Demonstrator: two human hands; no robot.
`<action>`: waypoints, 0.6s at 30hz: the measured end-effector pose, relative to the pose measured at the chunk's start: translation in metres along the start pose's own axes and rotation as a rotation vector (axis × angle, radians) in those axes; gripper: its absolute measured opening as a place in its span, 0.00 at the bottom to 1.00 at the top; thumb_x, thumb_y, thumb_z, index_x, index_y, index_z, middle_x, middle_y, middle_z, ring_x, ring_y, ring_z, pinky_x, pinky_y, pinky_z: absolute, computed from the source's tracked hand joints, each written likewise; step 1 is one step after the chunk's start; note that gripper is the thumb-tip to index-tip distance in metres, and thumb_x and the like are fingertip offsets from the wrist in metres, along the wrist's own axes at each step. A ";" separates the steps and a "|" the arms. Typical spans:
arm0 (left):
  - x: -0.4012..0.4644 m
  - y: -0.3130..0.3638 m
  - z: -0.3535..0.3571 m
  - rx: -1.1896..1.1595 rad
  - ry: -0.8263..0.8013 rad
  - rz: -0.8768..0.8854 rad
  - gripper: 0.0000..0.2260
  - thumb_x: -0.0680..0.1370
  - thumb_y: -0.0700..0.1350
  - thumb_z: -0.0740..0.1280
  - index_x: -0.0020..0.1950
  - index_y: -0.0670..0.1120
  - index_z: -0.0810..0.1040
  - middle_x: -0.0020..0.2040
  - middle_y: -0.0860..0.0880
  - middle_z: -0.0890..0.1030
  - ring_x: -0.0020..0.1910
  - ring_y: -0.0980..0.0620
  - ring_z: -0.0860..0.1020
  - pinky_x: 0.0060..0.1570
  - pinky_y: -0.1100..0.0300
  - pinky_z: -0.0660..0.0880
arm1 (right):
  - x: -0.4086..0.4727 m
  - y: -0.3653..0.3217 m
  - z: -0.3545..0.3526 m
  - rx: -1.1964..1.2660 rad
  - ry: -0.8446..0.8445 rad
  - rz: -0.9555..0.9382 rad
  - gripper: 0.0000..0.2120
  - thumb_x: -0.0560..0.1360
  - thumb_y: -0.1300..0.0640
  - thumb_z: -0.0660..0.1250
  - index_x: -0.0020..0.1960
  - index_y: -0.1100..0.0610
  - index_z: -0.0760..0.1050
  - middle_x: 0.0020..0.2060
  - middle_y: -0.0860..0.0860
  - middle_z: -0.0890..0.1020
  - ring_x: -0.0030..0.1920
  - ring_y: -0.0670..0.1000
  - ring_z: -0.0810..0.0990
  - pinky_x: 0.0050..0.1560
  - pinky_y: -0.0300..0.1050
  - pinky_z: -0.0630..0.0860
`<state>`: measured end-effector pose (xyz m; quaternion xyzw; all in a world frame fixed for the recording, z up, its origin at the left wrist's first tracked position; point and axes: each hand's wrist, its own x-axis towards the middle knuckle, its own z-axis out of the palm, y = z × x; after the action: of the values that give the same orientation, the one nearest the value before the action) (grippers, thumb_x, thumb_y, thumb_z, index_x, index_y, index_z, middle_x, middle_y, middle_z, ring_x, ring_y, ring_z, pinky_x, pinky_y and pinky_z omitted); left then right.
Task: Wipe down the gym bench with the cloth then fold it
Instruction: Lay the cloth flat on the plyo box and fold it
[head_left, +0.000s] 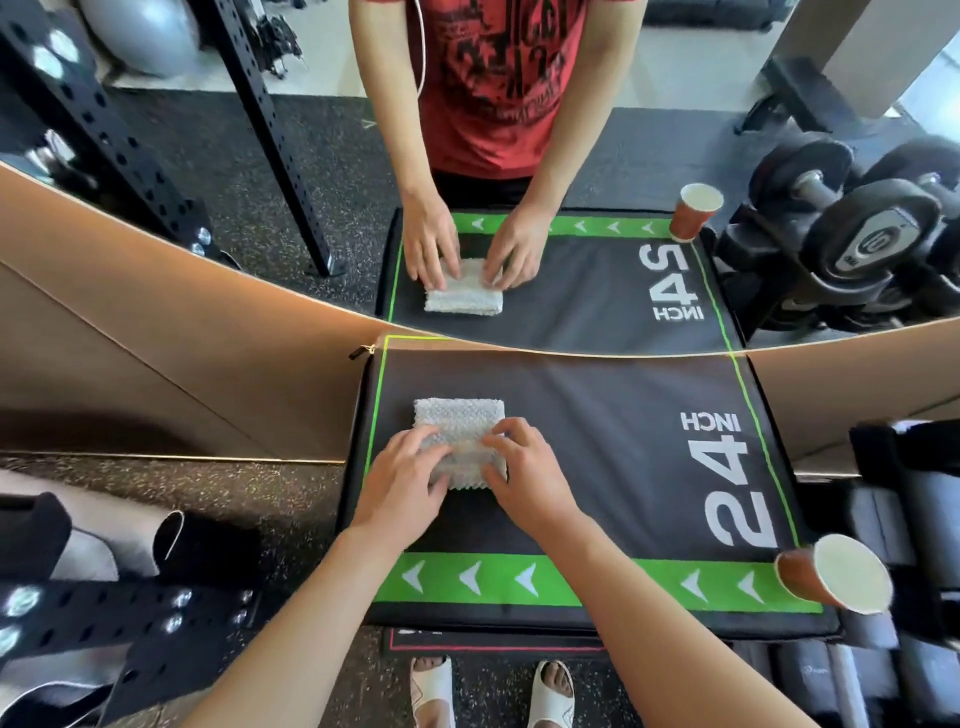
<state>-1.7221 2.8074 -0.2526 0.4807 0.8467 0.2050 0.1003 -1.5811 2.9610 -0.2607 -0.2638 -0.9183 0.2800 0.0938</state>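
A white textured cloth (460, 422) lies folded into a small rectangle on the left part of the black padded bench top (597, 415), which has green edging and "24 INCH" printed on it. My left hand (402, 483) rests flat on the cloth's near left part. My right hand (524, 470) presses its near right edge with fingers curled. Both hands hide the cloth's near half. A wall mirror behind the bench repeats the scene.
A brown paper cup (831, 577) stands on the bench's near right corner. Dumbbells (852, 228) show in the mirror at right. A black perforated rack beam (104, 618) lies low left. My sandalled feet (493, 691) stand on speckled rubber floor.
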 end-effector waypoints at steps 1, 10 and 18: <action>0.004 -0.008 -0.004 0.008 0.007 0.005 0.18 0.76 0.45 0.75 0.66 0.49 0.82 0.71 0.52 0.75 0.70 0.48 0.73 0.69 0.48 0.74 | 0.008 -0.005 0.004 -0.011 -0.007 0.003 0.16 0.75 0.58 0.69 0.62 0.55 0.81 0.61 0.51 0.76 0.56 0.58 0.77 0.57 0.56 0.76; 0.036 -0.055 -0.022 0.072 0.022 0.038 0.18 0.79 0.47 0.71 0.69 0.49 0.80 0.74 0.49 0.74 0.73 0.46 0.71 0.69 0.46 0.72 | 0.056 -0.031 0.029 -0.152 0.000 0.009 0.17 0.79 0.53 0.66 0.67 0.52 0.77 0.69 0.49 0.73 0.68 0.55 0.73 0.60 0.55 0.74; 0.048 -0.068 -0.023 0.091 0.026 0.052 0.19 0.80 0.47 0.69 0.71 0.50 0.78 0.75 0.48 0.73 0.75 0.47 0.69 0.67 0.47 0.72 | 0.066 -0.042 0.037 -0.179 0.017 0.035 0.19 0.81 0.54 0.64 0.71 0.55 0.75 0.74 0.52 0.72 0.75 0.55 0.69 0.66 0.54 0.70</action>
<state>-1.8079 2.8116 -0.2610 0.5039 0.8436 0.1749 0.0620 -1.6667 2.9493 -0.2656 -0.2897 -0.9340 0.1960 0.0728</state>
